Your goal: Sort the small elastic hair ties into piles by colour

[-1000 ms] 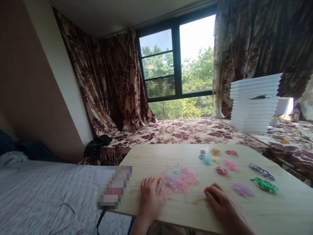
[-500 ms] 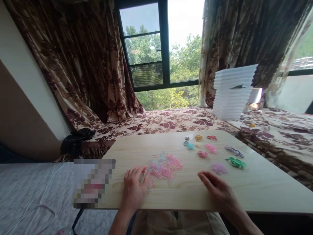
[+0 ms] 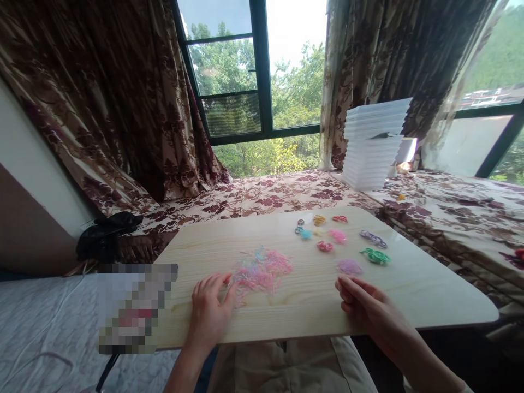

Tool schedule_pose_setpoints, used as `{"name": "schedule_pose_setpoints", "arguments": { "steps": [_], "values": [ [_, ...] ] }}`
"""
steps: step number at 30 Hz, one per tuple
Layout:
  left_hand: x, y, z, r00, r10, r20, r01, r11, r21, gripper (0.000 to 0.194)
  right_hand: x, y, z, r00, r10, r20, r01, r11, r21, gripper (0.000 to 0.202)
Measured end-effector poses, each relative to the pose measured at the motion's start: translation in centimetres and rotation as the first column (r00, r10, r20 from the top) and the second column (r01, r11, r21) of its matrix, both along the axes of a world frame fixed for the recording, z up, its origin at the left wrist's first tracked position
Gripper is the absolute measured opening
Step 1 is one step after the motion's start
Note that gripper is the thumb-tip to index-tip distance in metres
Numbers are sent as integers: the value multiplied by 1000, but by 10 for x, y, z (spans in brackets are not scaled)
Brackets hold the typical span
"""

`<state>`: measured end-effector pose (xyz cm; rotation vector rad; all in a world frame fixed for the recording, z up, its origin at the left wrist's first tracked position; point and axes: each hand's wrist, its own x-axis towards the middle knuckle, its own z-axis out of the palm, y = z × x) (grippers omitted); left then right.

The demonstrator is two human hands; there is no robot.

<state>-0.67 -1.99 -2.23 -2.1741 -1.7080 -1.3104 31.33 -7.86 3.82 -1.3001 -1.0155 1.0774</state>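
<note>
My left hand (image 3: 210,308) rests on the table at the left edge of a loose pile of thin pink and pale blue bands (image 3: 264,270). Its fingers are curved, with the thumb apart from the index finger. On the right, my right hand (image 3: 366,303) is closed in a pinch just in front of a small lilac heap (image 3: 349,266); whatever its fingertips hold is too small to make out. Behind that heap lie a green bundle (image 3: 375,256), a dark purple bundle (image 3: 373,239), a pink heap (image 3: 338,236) and a red-pink bundle (image 3: 325,246).
Toward the back of the pale wooden table (image 3: 213,232) are a yellow bundle (image 3: 319,220), a red bundle (image 3: 339,219) and a turquoise heap (image 3: 303,234). A blurred-out item (image 3: 133,314) covers the left edge. Beyond stands a white foam stack (image 3: 370,147) on floral cloth.
The view has turned slightly right. My right hand has come closer to the lilac heap, its fingers now pinched more tightly. My left hand stays beside the pink and blue pile.
</note>
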Motion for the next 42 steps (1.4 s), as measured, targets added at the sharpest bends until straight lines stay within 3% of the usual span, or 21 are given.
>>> {"name": "schedule_pose_setpoints", "arguments": {
  "steps": [2, 3, 5, 9, 12, 17, 23, 35, 42],
  "values": [
    [0, 0, 0, 1000, -4, 0, 4, 1000, -1, 25, 17, 7, 2, 973, -36, 228, 24, 998, 54, 48],
    [0, 0, -1, 1000, -8, -1, 8, 1000, -2, 25, 29, 14, 4, 921, -85, 380, 49, 993, 104, 48],
    [0, 0, -1, 1000, -13, -3, 13, 1000, 3, 25, 56, 29, 11, 677, -247, 693, 105, 965, 241, 45],
    [-1, 0, -1, 1000, -8, -5, 8, 1000, 7, 24, 94, 57, 25, 521, -291, 802, 110, 955, 275, 30],
    [-1, 0, 0, 1000, -1, -16, 1, 1000, 5, 23, 95, 58, 25, 451, -231, 862, 8, 967, 255, 24],
    [-3, 0, -1, 999, 8, -34, -8, 1000, -1, 25, 79, 35, 9, 385, -202, 900, -96, 962, 257, 29],
    [-6, 1, -3, 999, 9, -38, -10, 1000, -3, 27, 71, 20, -10, 260, -300, 918, -149, 927, 345, 30],
    [-12, -2, -6, 998, 48, -47, -50, 997, -54, 33, 72, 13, -22, 273, -268, 924, -178, 930, 322, 31],
    [-15, -3, -5, 997, 29, -69, -34, 997, -74, 34, 80, -1, -28, 341, -304, 890, -120, 925, 362, 33]
  ]
}}
